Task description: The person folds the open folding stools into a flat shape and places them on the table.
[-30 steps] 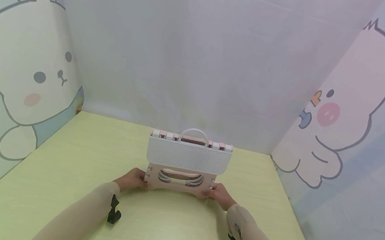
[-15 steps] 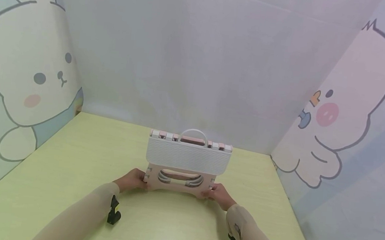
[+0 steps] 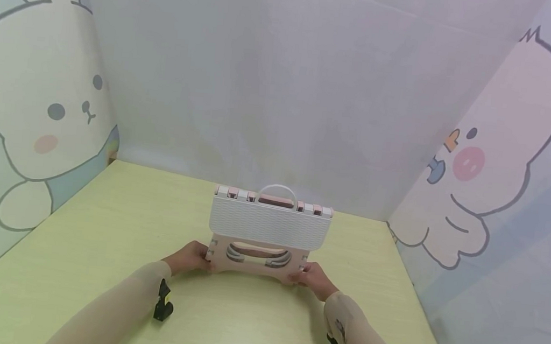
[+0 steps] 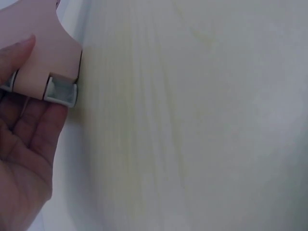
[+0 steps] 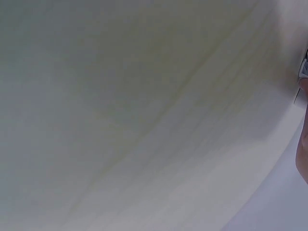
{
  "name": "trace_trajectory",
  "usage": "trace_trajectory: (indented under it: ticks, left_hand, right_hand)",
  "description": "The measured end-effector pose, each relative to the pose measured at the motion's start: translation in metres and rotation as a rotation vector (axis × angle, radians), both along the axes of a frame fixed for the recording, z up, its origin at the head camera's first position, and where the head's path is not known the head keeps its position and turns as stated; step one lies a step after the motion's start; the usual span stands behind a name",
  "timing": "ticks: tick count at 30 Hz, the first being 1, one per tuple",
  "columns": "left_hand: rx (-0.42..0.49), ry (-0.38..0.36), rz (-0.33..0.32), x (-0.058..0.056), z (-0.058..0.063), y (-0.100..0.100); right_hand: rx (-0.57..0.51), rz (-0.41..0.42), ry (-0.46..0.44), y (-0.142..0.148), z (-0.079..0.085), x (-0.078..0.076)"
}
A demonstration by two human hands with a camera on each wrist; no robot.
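Observation:
A pink and white folding step stool (image 3: 268, 224) stands on the table, its white textured panel facing me above a pink leg panel with an oval opening. A thin white carrying handle (image 3: 279, 186) arches over its top edge. My left hand (image 3: 192, 256) grips the lower left side of the leg panel. In the left wrist view that hand (image 4: 26, 144) has its thumb on the pink face and its fingers behind the edge. At the lower right side my right hand (image 3: 314, 280) pinches the leg panel. Only a sliver of that hand (image 5: 303, 149) shows in the right wrist view.
The pale yellow table (image 3: 106, 229) spreads around the stool. A plain back wall (image 3: 282, 86) rises close behind it. Side walls carry a printed rabbit (image 3: 58, 90) at left and a printed chick (image 3: 502, 136) at right.

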State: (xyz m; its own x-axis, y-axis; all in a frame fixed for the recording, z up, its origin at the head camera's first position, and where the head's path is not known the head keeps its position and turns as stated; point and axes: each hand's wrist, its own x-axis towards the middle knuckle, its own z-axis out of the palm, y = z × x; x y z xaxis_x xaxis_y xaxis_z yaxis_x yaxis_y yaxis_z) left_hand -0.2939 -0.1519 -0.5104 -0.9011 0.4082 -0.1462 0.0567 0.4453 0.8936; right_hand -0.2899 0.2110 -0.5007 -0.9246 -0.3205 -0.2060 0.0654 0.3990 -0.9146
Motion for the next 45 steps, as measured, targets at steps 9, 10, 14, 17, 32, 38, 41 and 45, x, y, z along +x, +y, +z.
trace_trajectory:
  ticks: [9,10,14,17,32,38,41,45]
  left_hand:
    - [-0.022,0.028,-0.002,0.003,0.004,0.000]
    - [-0.024,0.029,0.001,0.003,0.004,0.000]
    - [-0.048,0.054,0.021,0.004,0.005,0.001]
    - [-0.096,0.087,0.035,0.005,0.005,-0.001]
    - [-0.203,0.198,0.108,0.010,0.006,-0.020]
    - [-0.183,0.232,0.101,0.009,0.001,-0.016]
    - [-0.181,0.232,0.096,0.009,-0.001,-0.015]
    - [-0.179,0.214,0.102,0.008,-0.001,-0.014]
  right_hand:
    - [0.021,-0.008,0.000,0.000,0.002,-0.001]
    - [0.018,-0.010,-0.002,0.000,0.003,-0.001]
    - [0.008,-0.002,0.006,-0.001,0.002,-0.001]
    - [0.045,0.024,0.035,0.003,0.003,-0.001]
    - [0.094,-0.024,0.108,0.026,0.015,0.001]
    - [0.137,0.026,0.151,0.023,0.009,-0.001]
    - [0.129,0.043,0.147,0.021,0.006,-0.001]
    - [0.107,0.026,0.139,0.018,0.003,0.000]
